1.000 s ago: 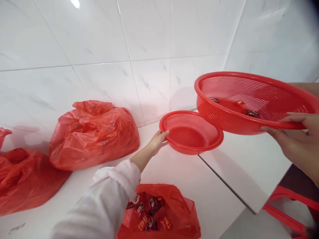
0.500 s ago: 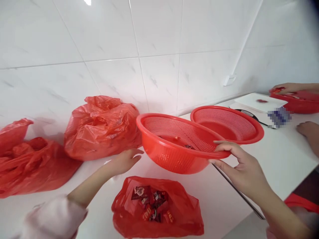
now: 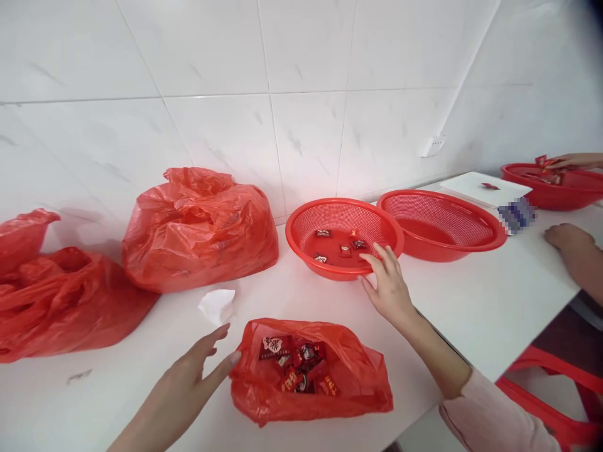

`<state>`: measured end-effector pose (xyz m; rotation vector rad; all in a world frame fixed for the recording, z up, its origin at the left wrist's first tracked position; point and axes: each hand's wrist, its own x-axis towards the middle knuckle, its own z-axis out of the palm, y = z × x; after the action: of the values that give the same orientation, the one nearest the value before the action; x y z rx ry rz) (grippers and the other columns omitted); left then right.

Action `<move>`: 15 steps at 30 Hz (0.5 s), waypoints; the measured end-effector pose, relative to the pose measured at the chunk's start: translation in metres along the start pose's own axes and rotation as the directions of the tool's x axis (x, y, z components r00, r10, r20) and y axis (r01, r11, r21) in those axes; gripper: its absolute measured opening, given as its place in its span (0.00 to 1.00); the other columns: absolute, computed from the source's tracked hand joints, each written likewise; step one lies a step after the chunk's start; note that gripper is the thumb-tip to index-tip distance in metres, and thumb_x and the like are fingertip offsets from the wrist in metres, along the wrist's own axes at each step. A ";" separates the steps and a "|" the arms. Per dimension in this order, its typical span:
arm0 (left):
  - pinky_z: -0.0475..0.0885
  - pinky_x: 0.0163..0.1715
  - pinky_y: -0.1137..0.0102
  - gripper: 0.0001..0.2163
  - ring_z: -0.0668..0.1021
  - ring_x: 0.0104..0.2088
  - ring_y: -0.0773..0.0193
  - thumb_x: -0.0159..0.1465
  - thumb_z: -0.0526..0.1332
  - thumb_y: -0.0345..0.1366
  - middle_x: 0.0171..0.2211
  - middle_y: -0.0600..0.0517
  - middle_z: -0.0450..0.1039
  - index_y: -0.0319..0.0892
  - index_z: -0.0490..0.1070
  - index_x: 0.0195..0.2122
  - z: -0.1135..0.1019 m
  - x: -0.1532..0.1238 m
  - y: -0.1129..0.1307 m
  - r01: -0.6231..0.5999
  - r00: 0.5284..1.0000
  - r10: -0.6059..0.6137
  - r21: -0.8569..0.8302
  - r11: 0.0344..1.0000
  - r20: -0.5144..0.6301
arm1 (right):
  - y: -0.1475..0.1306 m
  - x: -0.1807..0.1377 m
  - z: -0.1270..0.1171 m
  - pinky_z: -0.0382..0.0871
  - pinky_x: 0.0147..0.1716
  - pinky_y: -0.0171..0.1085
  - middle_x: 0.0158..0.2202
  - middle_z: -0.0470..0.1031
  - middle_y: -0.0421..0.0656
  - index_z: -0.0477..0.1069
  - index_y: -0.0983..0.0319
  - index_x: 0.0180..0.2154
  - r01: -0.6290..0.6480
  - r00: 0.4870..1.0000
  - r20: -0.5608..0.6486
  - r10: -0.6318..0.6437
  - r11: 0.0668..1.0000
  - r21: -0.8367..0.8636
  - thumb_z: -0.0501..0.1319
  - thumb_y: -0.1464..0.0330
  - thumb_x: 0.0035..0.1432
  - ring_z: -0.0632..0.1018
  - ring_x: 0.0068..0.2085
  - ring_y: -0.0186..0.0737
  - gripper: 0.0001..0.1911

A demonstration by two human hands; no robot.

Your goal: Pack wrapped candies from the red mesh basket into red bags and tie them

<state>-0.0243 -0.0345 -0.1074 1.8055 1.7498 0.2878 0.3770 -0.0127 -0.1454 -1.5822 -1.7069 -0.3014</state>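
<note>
My left hand (image 3: 193, 380) is at the left edge of a red plastic bag (image 3: 348, 392), thumb and fingers apart. Its thumb tip appears to meet the bag's edge. Inside the bag's open mouth lie several wrapped candies (image 3: 306, 355) in dark red and black. By the near rim of a red perforated basket (image 3: 301, 262) hovers my right hand (image 3: 389, 285), its fingers spread and gripping nothing. The basket stands flat on the table with several small wrapped candies (image 3: 345, 250) on its bottom. Whether my right fingertips touch the rim, I cannot tell.
Two bulky red plastic bags, a nearer one (image 3: 61, 314) and a farther one (image 3: 202, 232), sit at left. White paper (image 3: 217, 306) lies between. Another red basket (image 3: 438, 245), a white scale (image 3: 485, 188) and a co-worker's hand (image 3: 568, 161) over a red basin (image 3: 565, 198) are at right.
The basket, tilted and held by its rim in my right hand before, now rests level farther back. My right hand has loosened from it. My left hand has come down towards the candy bag.
</note>
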 end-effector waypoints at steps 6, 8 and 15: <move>0.72 0.38 0.63 0.26 0.79 0.35 0.55 0.63 0.51 0.55 0.39 0.49 0.77 0.47 0.65 0.57 0.018 0.004 0.019 0.036 0.997 -0.035 -0.014 0.999 0.071 | -0.099 -0.041 -0.056 0.62 0.59 0.54 0.64 0.58 0.49 0.62 0.55 0.56 -0.058 0.969 0.245 0.002 0.973 0.222 0.58 0.62 0.61 0.60 0.65 0.53 0.22; 0.71 0.35 0.67 0.21 0.78 0.31 0.58 0.64 0.50 0.52 0.30 0.53 0.76 0.48 0.68 0.53 0.019 0.002 0.020 -0.019 0.993 0.020 -0.009 1.000 0.117 | -0.109 -0.055 -0.060 0.63 0.57 0.54 0.63 0.60 0.49 0.66 0.54 0.54 0.004 0.908 0.410 -0.086 0.980 0.198 0.62 0.60 0.57 0.61 0.63 0.56 0.23; 0.72 0.28 0.72 0.16 0.77 0.26 0.62 0.62 0.52 0.54 0.27 0.56 0.76 0.49 0.71 0.37 0.006 -0.003 -0.008 -0.136 0.990 0.136 0.011 0.991 -0.042 | -0.050 -0.044 -0.064 0.70 0.37 0.40 0.38 0.77 0.43 0.70 0.57 0.48 -0.349 0.730 0.642 0.236 0.936 0.053 0.51 0.74 0.58 0.77 0.34 0.39 0.19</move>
<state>-0.0286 -0.0394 -0.1156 1.9417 1.6615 0.3777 0.3516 -0.0962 -0.1154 -1.9149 -1.8419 0.5989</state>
